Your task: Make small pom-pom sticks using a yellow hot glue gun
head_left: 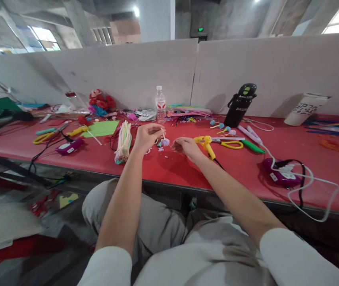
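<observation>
My left hand is raised just over the red table, its fingers pinched round the thin pale stem of a small lilac fluffy flower. To the right of the flower, a short gap away, my right hand hovers with bent, slightly parted fingers and nothing visible in them. Lilac scraps lie on the table beneath the flower. A bundle of pale pipe cleaners lies left of my left hand. Beside my right hand is a yellow glue gun.
Yellow-handled scissors, a green marker-like tool and a purple power box with loose cables are on the right. Behind stand a water bottle and a black flask. Green paper lies left.
</observation>
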Motion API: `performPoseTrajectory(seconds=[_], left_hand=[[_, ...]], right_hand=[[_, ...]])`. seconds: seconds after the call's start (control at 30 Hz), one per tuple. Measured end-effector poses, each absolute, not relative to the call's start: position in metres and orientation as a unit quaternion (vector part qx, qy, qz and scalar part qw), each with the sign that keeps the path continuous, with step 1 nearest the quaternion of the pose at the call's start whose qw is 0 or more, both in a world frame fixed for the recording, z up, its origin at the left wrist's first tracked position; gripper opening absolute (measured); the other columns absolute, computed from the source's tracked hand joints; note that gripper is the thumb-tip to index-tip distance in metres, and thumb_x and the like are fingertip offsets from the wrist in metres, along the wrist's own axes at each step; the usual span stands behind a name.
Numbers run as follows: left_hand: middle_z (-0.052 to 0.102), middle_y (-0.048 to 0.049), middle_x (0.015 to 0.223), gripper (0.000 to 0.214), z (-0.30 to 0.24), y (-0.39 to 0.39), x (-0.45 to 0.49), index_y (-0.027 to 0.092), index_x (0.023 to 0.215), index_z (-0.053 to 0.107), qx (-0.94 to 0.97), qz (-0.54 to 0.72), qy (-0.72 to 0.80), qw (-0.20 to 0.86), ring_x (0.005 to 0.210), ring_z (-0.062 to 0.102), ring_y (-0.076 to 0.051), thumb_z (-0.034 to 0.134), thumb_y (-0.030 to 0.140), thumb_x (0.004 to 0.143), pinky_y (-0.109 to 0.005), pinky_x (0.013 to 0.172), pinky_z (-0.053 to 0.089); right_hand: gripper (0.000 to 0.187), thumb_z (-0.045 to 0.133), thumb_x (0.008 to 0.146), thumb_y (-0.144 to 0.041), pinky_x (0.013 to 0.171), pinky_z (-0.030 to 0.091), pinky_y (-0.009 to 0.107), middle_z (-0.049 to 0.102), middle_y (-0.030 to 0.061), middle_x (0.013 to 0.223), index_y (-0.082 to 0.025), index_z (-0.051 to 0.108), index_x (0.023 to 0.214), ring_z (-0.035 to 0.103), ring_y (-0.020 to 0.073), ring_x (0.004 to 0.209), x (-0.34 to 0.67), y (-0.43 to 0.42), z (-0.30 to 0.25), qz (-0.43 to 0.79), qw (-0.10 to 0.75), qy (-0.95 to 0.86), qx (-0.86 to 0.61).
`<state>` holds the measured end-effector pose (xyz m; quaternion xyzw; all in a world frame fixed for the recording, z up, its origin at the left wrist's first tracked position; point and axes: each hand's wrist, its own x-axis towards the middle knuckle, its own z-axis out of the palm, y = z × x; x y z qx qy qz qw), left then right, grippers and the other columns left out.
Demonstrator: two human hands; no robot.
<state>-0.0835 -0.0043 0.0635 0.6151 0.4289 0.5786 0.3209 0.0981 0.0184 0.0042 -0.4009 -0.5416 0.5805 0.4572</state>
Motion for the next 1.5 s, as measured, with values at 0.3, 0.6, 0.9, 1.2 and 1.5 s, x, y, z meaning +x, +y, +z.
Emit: performPoseTrajectory(seconds=[0.3, 0.6, 0.9, 1.2, 1.5], left_hand=[[0.072, -0.0056, 0.078, 0.023, 0.052, 0.013, -0.106, 0.016, 0.085, 0.070, 0.596, 0.572, 0.487, 0.284, 0.074, 0.070, -0.020, 0.076, 0.031, 0.069, -0.034, 0.073, 0.059], [0.072, -0.0069, 0.077, 0.028, 0.053, 0.011, -0.098, 0.015, 0.083, 0.069, 0.586, 0.595, 0.451, 0.316, 0.067, 0.069, -0.018, 0.079, 0.035, 0.066, -0.033, 0.070, 0.059], [0.072, -0.0070, 0.074, 0.032, 0.051, 0.008, -0.079, 0.014, 0.083, 0.070, 0.613, 0.575, 0.436, 0.321, 0.064, 0.067, -0.016, 0.080, 0.038, 0.064, -0.028, 0.064, 0.056], [0.071, -0.0064, 0.072, 0.026, 0.048, 0.008, -0.075, 0.013, 0.081, 0.071, 0.627, 0.560, 0.451, 0.299, 0.062, 0.066, -0.016, 0.077, 0.034, 0.067, -0.026, 0.061, 0.054], [0.071, -0.0064, 0.074, 0.025, 0.046, 0.008, -0.071, 0.014, 0.082, 0.071, 0.627, 0.564, 0.445, 0.303, 0.063, 0.067, -0.016, 0.077, 0.033, 0.067, -0.028, 0.065, 0.056]], right_hand=[[0.031, 0.047, 0.092, -0.028, 0.058, 0.032, 0.026, 0.059, 0.0019, 0.061, -0.018, 0.053, 0.064, 0.049, 0.0128, 0.057, 0.113, 0.015, 0.002, 0.188, 0.325, -0.803, -0.463], [0.053, 0.046, 0.089, -0.061, 0.053, 0.030, 0.028, 0.061, 0.0053, 0.061, -0.021, 0.056, 0.057, 0.054, 0.0169, 0.057, 0.201, -0.031, 0.019, 0.123, 0.197, -0.775, -0.588], [0.044, 0.070, 0.071, -0.059, 0.066, 0.043, 0.031, 0.069, 0.0132, 0.086, -0.017, 0.066, 0.082, 0.065, 0.0266, 0.082, 0.217, 0.021, -0.001, 0.120, 0.216, -0.740, -0.625], [0.038, 0.064, 0.080, -0.054, 0.062, 0.048, 0.028, 0.063, 0.0023, 0.070, -0.016, 0.062, 0.085, 0.057, 0.0134, 0.061, 0.173, 0.004, 0.001, 0.466, 0.397, -0.712, -0.344], [0.037, 0.065, 0.079, -0.055, 0.053, 0.042, 0.024, 0.058, -0.0014, 0.061, -0.018, 0.064, 0.083, 0.050, 0.0103, 0.053, 0.165, -0.007, 0.001, 0.476, 0.364, -0.721, -0.348]])
